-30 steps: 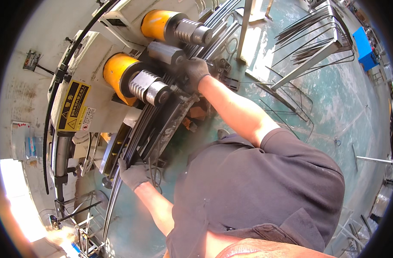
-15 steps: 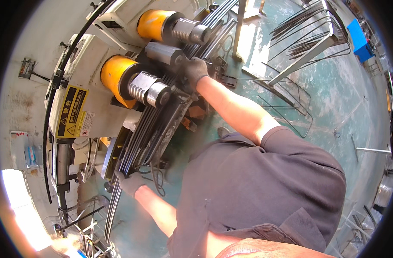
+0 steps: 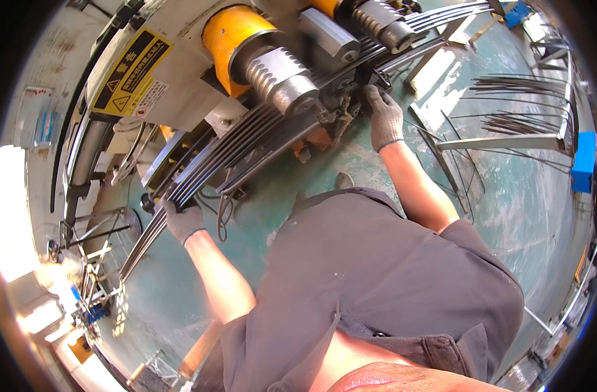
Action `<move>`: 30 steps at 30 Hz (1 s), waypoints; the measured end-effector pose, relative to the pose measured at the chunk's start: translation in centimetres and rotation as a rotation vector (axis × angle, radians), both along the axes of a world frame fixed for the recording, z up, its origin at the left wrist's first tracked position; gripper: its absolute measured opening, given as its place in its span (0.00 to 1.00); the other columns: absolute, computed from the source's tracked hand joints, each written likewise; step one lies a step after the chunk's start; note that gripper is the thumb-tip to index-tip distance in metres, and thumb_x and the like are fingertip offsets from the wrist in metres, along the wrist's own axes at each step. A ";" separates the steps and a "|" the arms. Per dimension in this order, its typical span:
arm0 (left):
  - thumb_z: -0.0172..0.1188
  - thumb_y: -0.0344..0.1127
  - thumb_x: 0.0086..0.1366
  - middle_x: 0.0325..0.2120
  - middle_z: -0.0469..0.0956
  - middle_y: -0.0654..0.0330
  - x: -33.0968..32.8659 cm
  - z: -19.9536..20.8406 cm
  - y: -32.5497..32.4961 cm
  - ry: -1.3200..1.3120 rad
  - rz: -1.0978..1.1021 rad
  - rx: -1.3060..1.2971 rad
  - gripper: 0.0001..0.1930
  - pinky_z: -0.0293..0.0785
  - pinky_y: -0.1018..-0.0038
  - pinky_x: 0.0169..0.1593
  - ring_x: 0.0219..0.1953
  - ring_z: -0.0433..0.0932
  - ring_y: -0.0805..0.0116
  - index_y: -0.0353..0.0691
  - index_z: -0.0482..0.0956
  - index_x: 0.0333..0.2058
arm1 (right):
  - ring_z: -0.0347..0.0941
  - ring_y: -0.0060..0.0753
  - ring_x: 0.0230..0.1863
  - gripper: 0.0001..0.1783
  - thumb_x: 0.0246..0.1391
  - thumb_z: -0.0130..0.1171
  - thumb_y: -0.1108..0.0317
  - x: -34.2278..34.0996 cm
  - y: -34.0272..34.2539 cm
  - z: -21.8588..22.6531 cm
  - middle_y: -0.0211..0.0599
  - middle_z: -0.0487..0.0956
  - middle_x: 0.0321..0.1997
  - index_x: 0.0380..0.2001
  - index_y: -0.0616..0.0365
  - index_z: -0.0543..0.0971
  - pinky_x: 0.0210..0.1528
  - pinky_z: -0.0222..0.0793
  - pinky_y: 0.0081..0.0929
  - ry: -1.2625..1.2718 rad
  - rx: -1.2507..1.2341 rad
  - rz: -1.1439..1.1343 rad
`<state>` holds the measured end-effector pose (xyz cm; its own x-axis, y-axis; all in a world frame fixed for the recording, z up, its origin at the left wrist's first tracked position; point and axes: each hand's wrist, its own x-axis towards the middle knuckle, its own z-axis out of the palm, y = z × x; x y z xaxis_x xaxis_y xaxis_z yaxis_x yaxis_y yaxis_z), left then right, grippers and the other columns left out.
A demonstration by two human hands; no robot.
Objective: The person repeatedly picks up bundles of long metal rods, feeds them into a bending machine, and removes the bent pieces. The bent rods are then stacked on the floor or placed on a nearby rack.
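Observation:
A bundle of long, thin steel rods (image 3: 246, 130) runs slantwise along the front of a bending machine. My left hand (image 3: 184, 222), in a grey knit glove, is closed round the rods near their left end; its fingertips are hidden under them. Farther right, my gloved right hand (image 3: 385, 119) is on a dark metal fitting (image 3: 371, 80) at the machine's front edge. Its fingers are bent, and what they grip is hard to make out. Above the rods, a ridged steel roller (image 3: 282, 81) juts from a yellow housing (image 3: 236, 39). Beside it is a hexagonal steel block (image 3: 328, 36).
A second ridged roller (image 3: 383, 26) stands at the far right of the machine. A metal rack (image 3: 507, 142) with thin bent rods is on the right, near a blue box (image 3: 583, 162). A looped cable (image 3: 225, 215) hangs below the rods. A yellow-black warning label (image 3: 132, 72) marks the machine.
My right hand has come away from beside the hexagonal block, toward me and right, to the front fitting. My left hand stays on the rods. The whole view has turned and shifted.

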<state>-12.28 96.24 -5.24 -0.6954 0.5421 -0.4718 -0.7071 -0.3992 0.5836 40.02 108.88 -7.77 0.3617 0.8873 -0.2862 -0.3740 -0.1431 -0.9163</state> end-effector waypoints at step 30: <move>0.44 0.60 0.80 0.60 0.73 0.43 -30.9 -1.6 -18.0 0.067 0.260 -0.070 0.34 0.73 0.43 0.65 0.63 0.74 0.41 0.36 0.61 0.68 | 0.78 0.35 0.28 0.09 0.63 0.64 0.60 8.2 -21.5 -33.4 0.35 0.84 0.31 0.36 0.54 0.82 0.28 0.67 0.31 -0.370 -0.694 0.373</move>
